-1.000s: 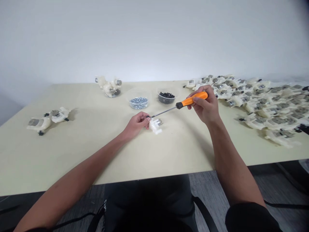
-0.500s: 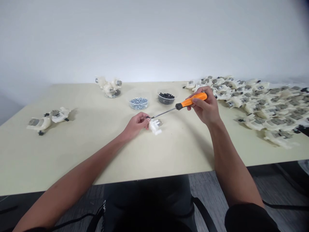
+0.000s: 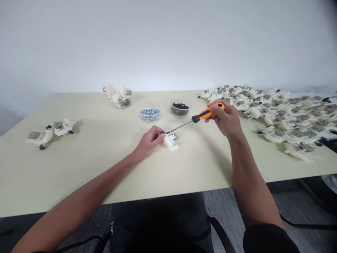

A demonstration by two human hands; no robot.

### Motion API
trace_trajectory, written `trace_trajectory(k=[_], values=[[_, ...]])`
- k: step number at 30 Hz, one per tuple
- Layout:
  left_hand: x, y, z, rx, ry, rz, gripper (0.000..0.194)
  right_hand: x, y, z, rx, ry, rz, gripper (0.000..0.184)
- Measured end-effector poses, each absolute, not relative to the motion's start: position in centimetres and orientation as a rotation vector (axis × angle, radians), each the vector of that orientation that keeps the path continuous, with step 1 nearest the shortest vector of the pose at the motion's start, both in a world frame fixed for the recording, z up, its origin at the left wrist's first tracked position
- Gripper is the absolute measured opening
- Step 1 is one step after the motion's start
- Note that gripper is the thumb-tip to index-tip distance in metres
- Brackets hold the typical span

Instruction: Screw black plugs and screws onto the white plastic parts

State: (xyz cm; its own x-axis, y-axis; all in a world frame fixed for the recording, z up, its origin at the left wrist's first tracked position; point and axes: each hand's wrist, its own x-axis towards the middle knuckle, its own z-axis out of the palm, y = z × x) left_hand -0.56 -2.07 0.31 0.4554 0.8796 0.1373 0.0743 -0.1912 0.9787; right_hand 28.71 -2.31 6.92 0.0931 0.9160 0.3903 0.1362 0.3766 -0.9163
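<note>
Near the middle of the table, my left hand (image 3: 149,141) pinches a white plastic part with a small silver motor (image 3: 171,142) at its upper left end. A small black piece (image 3: 162,132) shows at the fingertips there. My right hand (image 3: 223,117) is wrapped round the orange and black handle of a screwdriver (image 3: 207,113). The shaft slants down to the left, and its tip meets the part beside the black piece. Whether a screw sits under the tip is too small to tell.
Behind my hands stand a clear tub of silver screws (image 3: 150,114) and a clear tub of small black pieces (image 3: 180,108). A third tub (image 3: 121,104) carries several white parts. Two more assemblies (image 3: 63,127) lie left; a large pile (image 3: 284,116) covers the right.
The screwdriver handle has turned in my right hand, showing more black grip. Its tip stays at the part. The whole view has shifted slightly.
</note>
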Motion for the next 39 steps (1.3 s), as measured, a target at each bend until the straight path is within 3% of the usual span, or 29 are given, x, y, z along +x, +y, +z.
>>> trace_trajectory(k=[9, 16, 19, 28, 32, 39], values=[[-0.5, -2.4, 0.4, 1.645, 0.881, 0.902, 0.024, 29.5, -2.6, 7.3, -0.987, -1.390, 0.915, 0.021], [-2.5, -0.9, 3.3, 1.793, 0.916, 0.817, 0.021, 29.4, -2.8, 7.1, -1.074, -1.443, 0.968, 0.020], [-3.4, -0.3, 4.1, 1.934, 1.008, 0.790, 0.020, 29.0, -3.0, 7.1, -1.049, -1.460, 1.029, 0.029], [-3.7, 0.2, 3.4, 1.928, 1.004, 0.795, 0.020, 29.1, -2.6, 6.6, -1.344, -1.584, 0.975, 0.029], [-3.1, -0.6, 3.7, 1.968, 1.007, 0.797, 0.021, 29.5, -2.6, 6.4, -1.261, -1.517, 1.078, 0.022], [-2.1, -1.6, 2.8, 1.891, 0.986, 0.905, 0.019, 30.4, -2.6, 6.6, -1.122, -1.391, 1.199, 0.031]])
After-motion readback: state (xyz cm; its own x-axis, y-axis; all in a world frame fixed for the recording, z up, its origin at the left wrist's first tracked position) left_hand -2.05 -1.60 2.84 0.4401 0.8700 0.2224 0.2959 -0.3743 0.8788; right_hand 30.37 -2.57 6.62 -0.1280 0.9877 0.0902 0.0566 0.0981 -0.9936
